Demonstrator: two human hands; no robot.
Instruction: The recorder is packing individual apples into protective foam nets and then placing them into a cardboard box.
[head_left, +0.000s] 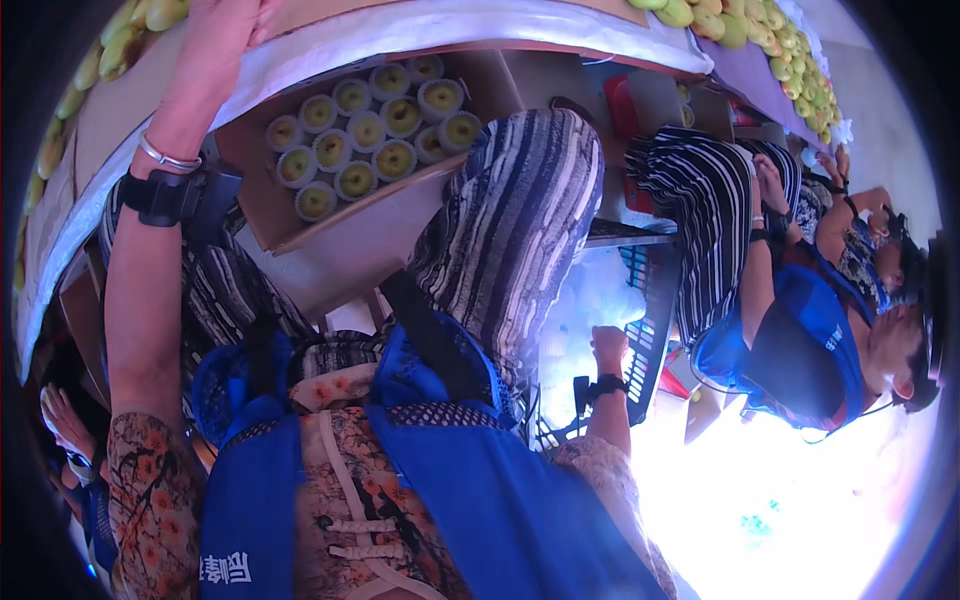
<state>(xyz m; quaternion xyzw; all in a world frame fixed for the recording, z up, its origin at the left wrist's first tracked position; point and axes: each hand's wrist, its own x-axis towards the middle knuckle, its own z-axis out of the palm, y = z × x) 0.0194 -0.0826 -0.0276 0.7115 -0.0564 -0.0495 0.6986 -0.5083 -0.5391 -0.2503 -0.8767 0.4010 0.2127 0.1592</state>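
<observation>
My left hand (225, 26) reaches over the padded edge of the sorting table (420, 22). Its fingers are partly cut off by the top of the view, so what it holds is hidden. Down at my right side, my right hand (609, 345) has curled fingers over a black plastic crate (651, 330) of white foam sleeves (585, 300). Glare hides whether a sleeve is in its grasp. Before my knees a cardboard box (360, 217) holds several yellow-green fruits (395, 160), each in a white sleeve.
Loose yellow-green fruits (120, 52) lie on the table at left, with another pile (750, 30) at far right. Co-workers sit close on my right, one in a blue vest (795, 337). Another person's hand (66, 420) shows at lower left. Strong light washes out the lower right.
</observation>
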